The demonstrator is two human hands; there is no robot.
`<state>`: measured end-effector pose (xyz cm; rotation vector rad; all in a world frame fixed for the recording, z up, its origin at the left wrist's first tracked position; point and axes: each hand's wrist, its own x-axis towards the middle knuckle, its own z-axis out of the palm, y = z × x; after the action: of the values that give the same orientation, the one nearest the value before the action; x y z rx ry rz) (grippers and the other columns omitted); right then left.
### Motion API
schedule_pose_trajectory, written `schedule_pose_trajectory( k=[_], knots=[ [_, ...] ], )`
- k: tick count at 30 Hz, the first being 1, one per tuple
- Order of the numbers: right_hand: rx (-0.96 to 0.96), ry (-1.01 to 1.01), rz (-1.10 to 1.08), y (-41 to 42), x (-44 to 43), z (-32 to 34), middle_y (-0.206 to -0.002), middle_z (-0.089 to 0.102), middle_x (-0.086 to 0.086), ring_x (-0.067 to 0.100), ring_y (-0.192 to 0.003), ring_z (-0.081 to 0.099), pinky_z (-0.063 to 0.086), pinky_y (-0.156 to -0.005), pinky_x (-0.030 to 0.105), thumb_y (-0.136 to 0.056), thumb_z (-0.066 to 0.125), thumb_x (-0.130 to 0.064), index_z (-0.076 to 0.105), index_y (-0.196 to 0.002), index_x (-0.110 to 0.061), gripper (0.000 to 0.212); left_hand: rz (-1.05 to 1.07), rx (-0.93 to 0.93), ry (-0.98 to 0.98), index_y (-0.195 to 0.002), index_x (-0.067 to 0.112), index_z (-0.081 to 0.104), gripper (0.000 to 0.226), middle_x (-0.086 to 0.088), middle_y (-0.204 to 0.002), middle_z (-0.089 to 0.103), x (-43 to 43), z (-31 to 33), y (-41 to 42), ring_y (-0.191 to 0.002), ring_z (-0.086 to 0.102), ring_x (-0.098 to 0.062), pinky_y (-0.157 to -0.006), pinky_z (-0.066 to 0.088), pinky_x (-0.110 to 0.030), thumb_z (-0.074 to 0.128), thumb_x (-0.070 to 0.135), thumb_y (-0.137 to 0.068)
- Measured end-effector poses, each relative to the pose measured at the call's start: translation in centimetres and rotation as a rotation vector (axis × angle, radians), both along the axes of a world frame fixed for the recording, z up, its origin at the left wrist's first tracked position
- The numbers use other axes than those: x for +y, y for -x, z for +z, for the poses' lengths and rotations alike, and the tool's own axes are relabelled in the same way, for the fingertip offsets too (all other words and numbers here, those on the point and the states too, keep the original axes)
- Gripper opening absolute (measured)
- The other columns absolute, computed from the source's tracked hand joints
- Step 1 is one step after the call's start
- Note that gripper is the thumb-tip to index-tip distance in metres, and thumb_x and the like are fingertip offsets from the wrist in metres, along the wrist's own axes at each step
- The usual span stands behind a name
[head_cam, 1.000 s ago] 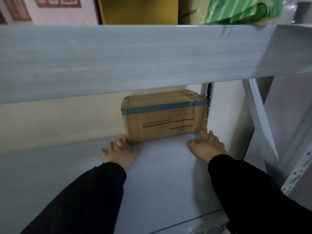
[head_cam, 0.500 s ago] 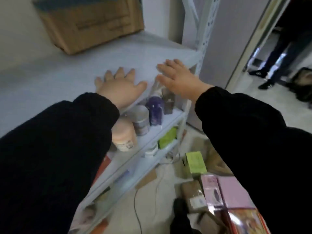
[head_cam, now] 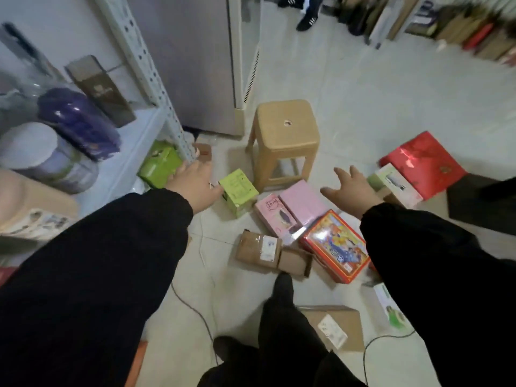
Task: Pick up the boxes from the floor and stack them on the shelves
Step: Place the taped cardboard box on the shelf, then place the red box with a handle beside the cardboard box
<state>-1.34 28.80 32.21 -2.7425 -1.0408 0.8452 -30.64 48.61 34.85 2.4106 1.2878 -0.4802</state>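
Note:
Several boxes lie on the tiled floor: a small green box (head_cam: 238, 190), two pink boxes (head_cam: 303, 203), a colourful red box (head_cam: 336, 245), a brown parcel (head_cam: 258, 248), a bigger brown parcel (head_cam: 333, 326) and a red box (head_cam: 423, 163). My left hand (head_cam: 196, 181) hangs empty above the floor just left of the green box, fingers loosely spread. My right hand (head_cam: 350, 189) is spread open above the pink boxes, holding nothing. The white metal shelf (head_cam: 134, 152) stands at the left.
A tan plastic stool (head_cam: 284, 135) stands behind the boxes. Tins and a purple bag (head_cam: 78, 121) fill the lower shelf. A green carton (head_cam: 160, 167) sits by the shelf post. Cables run over the floor. Another person's feet (head_cam: 307, 19) are at the far end.
My view swung from the shelf with the cardboard box down to the floor. Both hands left the shelf surface and now hover over the scattered boxes.

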Motion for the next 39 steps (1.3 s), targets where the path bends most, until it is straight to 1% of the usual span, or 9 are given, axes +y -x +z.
schedule_pose_trajectory(
  k=[4,8,15,24,28,31,34,36,39],
  knots=[
    [0.115,0.114,-0.203,-4.6,-7.6,-5.5,-0.163,0.024,0.02,0.035,-0.15,0.027,0.033,-0.117,0.046,-0.094,0.059,-0.046,0.032,-0.158,-0.018,0.075,-0.046,0.082,0.158,-0.152,0.014,0.037,0.068,-0.02,-0.151,0.046,-1.9,-3.8,-4.9,-0.14,0.04,-0.038,-0.111,0.039,-0.048,0.047,0.052,-0.096],
    [0.239,0.197,-0.361,-8.6,-13.7,-10.8,-0.141,0.05,0.024,0.041,-0.13,0.048,0.044,-0.105,0.044,-0.088,0.057,-0.046,0.047,-0.148,-0.011,0.07,-0.083,0.118,0.222,-0.151,0.013,0.039,0.063,-0.022,-0.147,0.05,-3.5,-6.7,-11.4,-0.132,0.05,-0.038,-0.103,0.043,-0.041,0.048,0.047,-0.099],
    [0.43,0.208,-0.598,-13.8,-21.4,-19.4,-0.152,0.048,0.017,0.034,-0.135,0.048,0.041,-0.11,0.043,-0.091,0.061,-0.039,0.043,-0.152,-0.01,0.07,-0.16,0.139,0.331,-0.158,0.015,0.032,0.065,-0.016,-0.158,0.042,-7.1,-15.5,-23.9,-0.142,0.043,-0.032,-0.111,0.035,-0.038,0.053,0.037,-0.1],
    [0.515,0.029,-0.996,-17.6,-24.8,-35.5,-0.162,0.038,0.005,0.027,-0.144,0.041,0.037,-0.107,0.037,-0.093,0.062,-0.044,0.031,-0.158,-0.019,0.077,-0.22,0.074,0.562,-0.148,0.017,0.045,0.055,-0.007,-0.149,0.052,-14.4,-37.0,-35.5,-0.135,0.051,-0.026,-0.107,0.041,-0.038,0.059,0.03,-0.096],
    [0.541,-0.007,-1.142,-17.3,-26.7,-47.9,-0.163,0.035,0.009,0.028,-0.145,0.04,0.037,-0.103,0.034,-0.091,0.067,-0.047,0.024,-0.161,-0.016,0.087,-0.174,0.083,0.562,-0.159,0.017,0.027,0.072,-0.009,-0.158,0.038,-15.7,-49.6,-39.0,-0.139,0.043,-0.026,-0.111,0.038,-0.04,0.059,0.03,-0.097],
    [0.572,-0.05,-1.26,-17.1,-28.1,-57.0,-0.161,0.037,0.013,0.03,-0.142,0.043,0.04,-0.108,0.038,-0.087,0.071,-0.053,0.022,-0.161,-0.011,0.098,-0.143,0.068,0.517,-0.151,0.012,0.036,0.06,-0.012,-0.151,0.042,-15.8,-58.6,-40.9,-0.122,0.046,-0.021,-0.094,0.038,-0.036,0.058,0.028,-0.098],
    [0.629,-0.094,-1.434,-17.0,-28.4,-64.0,-0.151,0.047,0.007,0.024,-0.126,0.053,0.047,-0.103,0.047,-0.082,0.07,-0.058,0.037,-0.153,-0.01,0.092,-0.099,0.079,0.535,-0.125,0.015,0.053,0.046,-0.013,-0.133,0.057,-15.2,-65.4,-42.1,-0.11,0.058,-0.027,-0.085,0.042,-0.035,0.065,0.04,-0.088],
    [0.74,-0.136,-1.482,-17.1,-28.0,-66.9,-0.131,0.057,-0.003,0.01,-0.105,0.055,0.044,-0.096,0.043,-0.083,0.069,-0.058,0.052,-0.132,-0.018,0.065,-0.058,0.06,0.551,-0.121,0.02,0.062,0.067,-0.008,-0.123,0.063,-14.8,-68.4,-42.8,-0.107,0.064,-0.027,-0.087,0.052,-0.04,0.063,0.062,-0.068],
    [0.811,-0.243,-1.548,-17.5,-27.3,-68.4,-0.128,0.062,-0.01,0.007,-0.112,0.056,0.039,-0.103,0.048,-0.075,0.072,-0.059,0.059,-0.126,-0.025,0.062,0.029,-0.022,0.622,-0.122,0.033,0.066,0.074,-0.002,-0.122,0.064,-13.7,-71.7,-43.3,-0.101,0.069,-0.023,-0.086,0.06,-0.042,0.069,0.067,-0.056]
  ],
)
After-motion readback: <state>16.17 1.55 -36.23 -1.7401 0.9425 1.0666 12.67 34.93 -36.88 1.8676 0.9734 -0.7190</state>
